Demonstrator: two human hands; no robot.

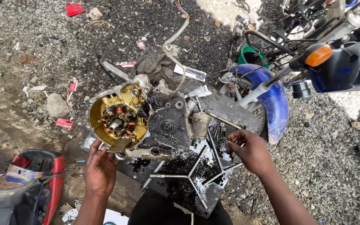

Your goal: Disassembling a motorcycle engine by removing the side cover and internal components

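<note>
An oily motorcycle engine case [163, 125] lies on a black, oil-covered metal sheet [234, 110] on gravel. Its open left side shows a gold-coloured housing with copper stator coils [119, 118]. My left hand [100, 166] rests against the lower edge of that housing, fingers spread. My right hand [251, 150] is over the sheet to the right of the engine, fingertips pinched around small bolts or a thin tool; what exactly it grips is unclear. A three-armed socket wrench [188, 176] lies on the sheet between my hands.
A motorcycle with a blue front fender [271, 100] and orange indicator [318, 55] stands at the right. A red and blue seat or body panel [25, 183] lies at lower left. A green container [250, 54], a stone [57, 104] and red litter are scattered on the gravel.
</note>
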